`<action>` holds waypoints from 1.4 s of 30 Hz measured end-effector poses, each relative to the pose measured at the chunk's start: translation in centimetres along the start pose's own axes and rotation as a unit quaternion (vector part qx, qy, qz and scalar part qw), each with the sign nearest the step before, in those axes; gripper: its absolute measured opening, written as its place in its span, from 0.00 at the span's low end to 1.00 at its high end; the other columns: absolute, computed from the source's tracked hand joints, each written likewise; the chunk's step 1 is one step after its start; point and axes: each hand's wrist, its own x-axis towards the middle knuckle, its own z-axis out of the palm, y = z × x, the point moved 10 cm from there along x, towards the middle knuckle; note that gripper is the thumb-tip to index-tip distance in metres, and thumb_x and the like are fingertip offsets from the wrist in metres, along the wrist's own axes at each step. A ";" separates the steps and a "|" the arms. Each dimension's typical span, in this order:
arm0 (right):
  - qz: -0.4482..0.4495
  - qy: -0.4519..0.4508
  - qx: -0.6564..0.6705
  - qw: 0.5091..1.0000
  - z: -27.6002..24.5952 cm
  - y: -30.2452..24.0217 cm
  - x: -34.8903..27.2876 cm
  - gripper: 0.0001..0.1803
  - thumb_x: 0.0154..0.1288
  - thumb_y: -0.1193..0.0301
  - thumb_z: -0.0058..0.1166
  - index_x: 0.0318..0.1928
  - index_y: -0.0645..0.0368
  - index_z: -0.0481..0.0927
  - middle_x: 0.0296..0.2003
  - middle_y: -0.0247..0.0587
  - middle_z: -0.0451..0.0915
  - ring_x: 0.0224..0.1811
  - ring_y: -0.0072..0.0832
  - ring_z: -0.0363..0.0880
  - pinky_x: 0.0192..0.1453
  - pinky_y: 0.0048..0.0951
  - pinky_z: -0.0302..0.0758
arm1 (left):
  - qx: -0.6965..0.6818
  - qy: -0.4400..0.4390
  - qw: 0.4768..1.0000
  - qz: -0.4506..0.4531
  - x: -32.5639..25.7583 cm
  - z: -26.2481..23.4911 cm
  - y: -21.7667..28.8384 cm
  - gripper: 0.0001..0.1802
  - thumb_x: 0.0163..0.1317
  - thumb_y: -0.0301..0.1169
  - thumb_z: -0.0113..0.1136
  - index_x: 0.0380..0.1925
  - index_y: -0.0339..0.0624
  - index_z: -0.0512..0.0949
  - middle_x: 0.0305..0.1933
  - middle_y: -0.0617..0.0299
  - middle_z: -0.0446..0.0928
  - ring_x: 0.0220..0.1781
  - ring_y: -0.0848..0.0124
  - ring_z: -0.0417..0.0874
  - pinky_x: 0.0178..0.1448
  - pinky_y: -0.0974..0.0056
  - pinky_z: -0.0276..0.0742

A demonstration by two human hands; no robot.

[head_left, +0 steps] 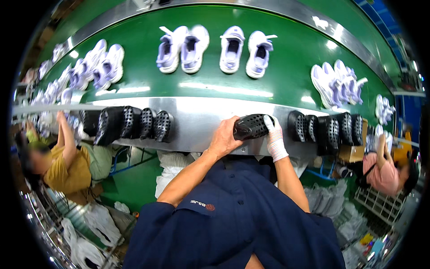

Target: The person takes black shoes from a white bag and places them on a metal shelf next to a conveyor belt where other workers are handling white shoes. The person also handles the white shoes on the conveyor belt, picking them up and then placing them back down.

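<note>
A black shoe tree (251, 127), dotted with round holes, is held between my two hands over the metal ledge. My bare left hand (224, 138) is closed round its left end. At the other end, my right hand (274, 140), in a striped white glove, grips it with the thumb on top. To the left of my hands stands a row of similar black shoe trees (131, 122). Another row of black shoe trees (329, 131) stands to the right, its nearest one a little way from my right hand.
Ahead, a green conveyor belt (215, 85) carries white and lilac sneakers (232, 49) in pairs. The steel ledge (197, 117) runs along its near side. Co-workers sit at left (67, 166) and right (385, 168). A cardboard box (351, 154) stands beside the right row.
</note>
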 end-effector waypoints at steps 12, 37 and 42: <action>0.185 -0.170 0.049 0.967 5.7 2.4 3.2 0.25 0.65 0.61 0.68 0.58 0.59 0.81 0.52 0.40 0.84 0.54 0.34 0.83 0.60 0.39 0.79 | 0.030 0.178 0.982 -0.061 -4.2 -2.2 -4.4 0.45 0.49 0.35 0.79 0.67 0.44 0.67 0.57 0.49 0.78 0.57 0.46 0.76 0.63 0.49 0.74; 0.359 -0.539 0.083 0.757 50.8 -2.5 -5.2 0.21 0.69 0.59 0.64 0.53 0.62 0.83 0.51 0.46 0.86 0.54 0.40 0.85 0.67 0.44 0.77 | -0.181 0.617 0.758 -0.106 -22.2 -28.8 -7.6 0.10 0.65 0.23 0.69 0.45 0.31 0.85 0.38 0.61 0.82 0.34 0.75 0.82 0.40 0.70 0.80; 0.286 -0.533 0.037 0.796 54.7 -1.0 -5.2 0.18 0.69 0.64 0.64 0.53 0.62 0.83 0.52 0.44 0.87 0.53 0.36 0.84 0.69 0.38 0.74 | -0.051 0.656 0.733 -0.169 -24.1 -31.0 -10.2 0.11 0.61 0.24 0.72 0.43 0.33 0.86 0.33 0.56 0.83 0.33 0.70 0.84 0.39 0.66 0.78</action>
